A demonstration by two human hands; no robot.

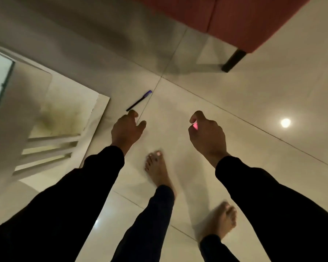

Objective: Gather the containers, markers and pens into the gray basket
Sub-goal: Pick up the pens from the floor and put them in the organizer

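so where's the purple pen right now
The purple pen lies on the floor tiles, just ahead of the left hand, beside the white furniture.

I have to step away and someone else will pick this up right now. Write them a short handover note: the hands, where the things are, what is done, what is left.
Left hand: holds nothing, fingers loosely curled, reaching toward the purple-capped pen on the floor tiles; not touching it as far as the blur shows.
Right hand: fingers curled round a small pink item, mostly hidden, so its kind cannot be told.
The gray basket is out of view, and so are any containers.
Done: one pink item is in hand.
Left: pick up the pen, then carry both to the basket and look for the rest.
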